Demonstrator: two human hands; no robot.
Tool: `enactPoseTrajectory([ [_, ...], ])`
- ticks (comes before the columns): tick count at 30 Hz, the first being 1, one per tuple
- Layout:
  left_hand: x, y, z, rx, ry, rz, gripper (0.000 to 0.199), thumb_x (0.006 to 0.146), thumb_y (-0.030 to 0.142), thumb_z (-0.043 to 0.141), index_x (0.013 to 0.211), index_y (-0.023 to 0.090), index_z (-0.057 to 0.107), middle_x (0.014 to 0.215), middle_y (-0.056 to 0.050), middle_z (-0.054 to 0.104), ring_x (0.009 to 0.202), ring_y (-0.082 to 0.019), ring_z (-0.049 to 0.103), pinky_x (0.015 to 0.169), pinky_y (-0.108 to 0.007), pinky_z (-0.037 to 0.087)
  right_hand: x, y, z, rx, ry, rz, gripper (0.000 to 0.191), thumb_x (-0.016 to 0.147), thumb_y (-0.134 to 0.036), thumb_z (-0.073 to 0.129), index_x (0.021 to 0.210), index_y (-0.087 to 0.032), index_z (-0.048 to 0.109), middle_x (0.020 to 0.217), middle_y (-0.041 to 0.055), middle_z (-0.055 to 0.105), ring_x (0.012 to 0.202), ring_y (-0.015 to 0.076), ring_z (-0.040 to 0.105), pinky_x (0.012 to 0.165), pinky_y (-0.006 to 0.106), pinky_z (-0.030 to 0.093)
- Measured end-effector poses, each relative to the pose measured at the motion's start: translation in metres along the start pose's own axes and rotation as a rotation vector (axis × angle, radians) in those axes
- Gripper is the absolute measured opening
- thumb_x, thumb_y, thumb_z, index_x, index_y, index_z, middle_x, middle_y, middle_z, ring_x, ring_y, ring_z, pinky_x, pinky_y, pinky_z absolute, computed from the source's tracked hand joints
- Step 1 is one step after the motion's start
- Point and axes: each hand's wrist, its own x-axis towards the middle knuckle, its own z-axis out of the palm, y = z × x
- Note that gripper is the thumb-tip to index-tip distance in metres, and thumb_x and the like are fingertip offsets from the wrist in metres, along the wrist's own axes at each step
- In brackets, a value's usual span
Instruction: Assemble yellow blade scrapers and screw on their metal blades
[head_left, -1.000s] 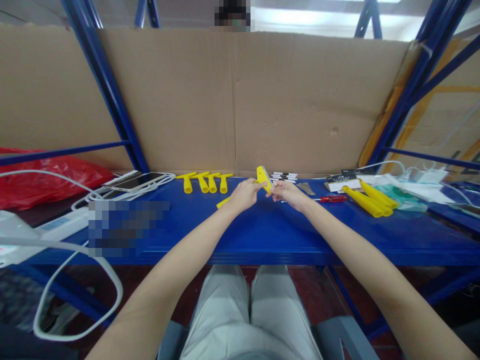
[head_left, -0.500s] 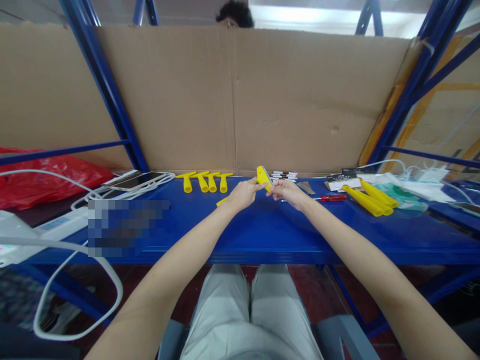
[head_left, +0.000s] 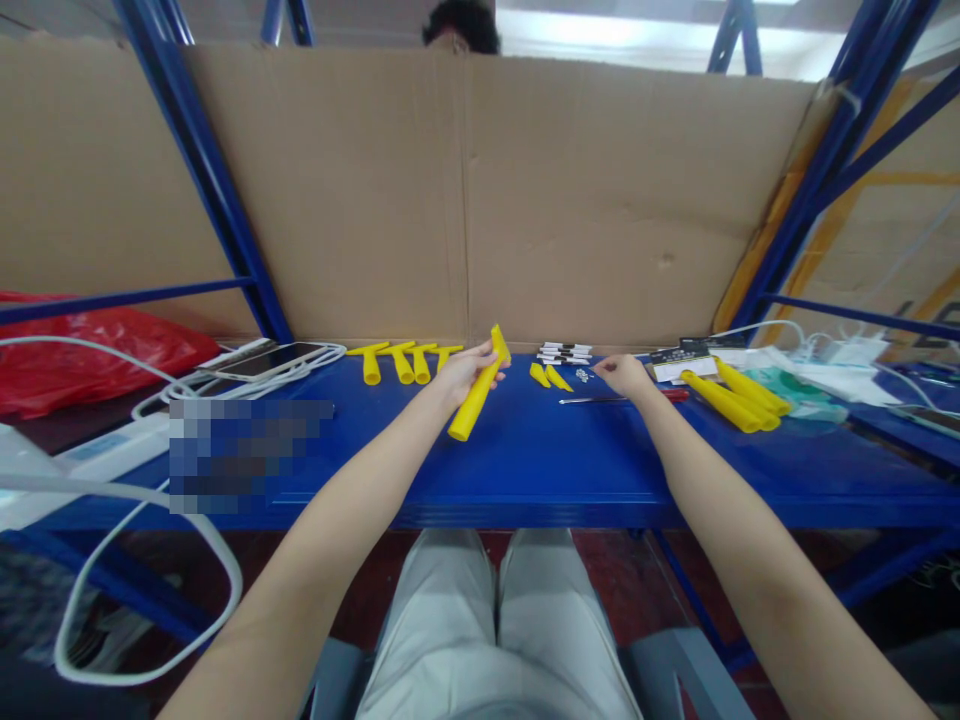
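Observation:
My left hand [head_left: 465, 374] is closed around the neck of a yellow plastic scraper [head_left: 474, 405], whose hollow handle slants down toward me. Its head stands up above my fingers and is partly covered by them. To the right, my right hand [head_left: 622, 374] is low over the blue table, thumb and fingers pinched together. Whatever lies between those fingertips is too small to make out. Just left of it are small metal screws [head_left: 583, 375] and two flat yellow plastic pieces [head_left: 549, 377]. A red-handled screwdriver [head_left: 592, 401] lies partly beneath my right wrist.
Several yellow T-shaped scrapers [head_left: 405, 365] line the back left. Black-and-white packs [head_left: 564, 353] lie behind the screws. Yellow handles [head_left: 739, 400] and a white-and-black box [head_left: 684, 368] lie right. White cables [head_left: 300, 365] and a red bag [head_left: 105, 350] are left. A cardboard wall [head_left: 465, 200] closes the back.
My right hand has left the scraper and moved right, down near the table. My left hand has turned the scraper, so its handle now shows. The yellow pieces and screws have come into view.

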Motion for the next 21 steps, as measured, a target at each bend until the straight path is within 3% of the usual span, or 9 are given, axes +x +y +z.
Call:
enactPoseTrajectory([
  [5, 0.000, -0.007, 0.003, -0.062, -0.059, -0.166, 0.055, 0.090, 0.011, 0.044, 0.142, 0.022, 0.031, 0.096, -0.010, 0.067, 0.053, -0.008, 0.057, 0.043, -0.017, 0.043, -0.006, -0.010, 0.008, -0.247, -0.132, 0.025, 0.016, 0.075, -0.021, 0.060, 0.084, -0.023, 0.072, 0.098, 0.0082, 0.071, 0.096, 0.0262, 0.063, 0.081, 0.038, 0.047],
  [11, -0.002, -0.014, 0.011, -0.090, -0.078, -0.188, 0.059, 0.088, 0.010, 0.049, 0.142, 0.021, 0.030, 0.090, -0.009, 0.067, 0.052, -0.009, 0.059, 0.043, -0.017, 0.044, -0.009, -0.022, 0.015, -0.362, -0.110, -0.029, 0.017, 0.079, -0.021, 0.057, 0.091, -0.019, 0.069, 0.105, 0.0136, 0.067, 0.103, 0.0290, 0.060, 0.086, 0.044, 0.044],
  [21, -0.005, -0.013, 0.015, -0.141, -0.118, -0.212, 0.057, 0.088, 0.005, 0.045, 0.142, 0.018, 0.031, 0.075, -0.006, 0.065, 0.047, -0.011, 0.059, 0.038, -0.017, 0.041, -0.007, -0.021, 0.019, -0.408, -0.165, 0.008, 0.020, 0.083, -0.021, 0.050, 0.093, -0.019, 0.068, 0.108, 0.0109, 0.064, 0.103, 0.0249, 0.058, 0.083, 0.036, 0.045],
])
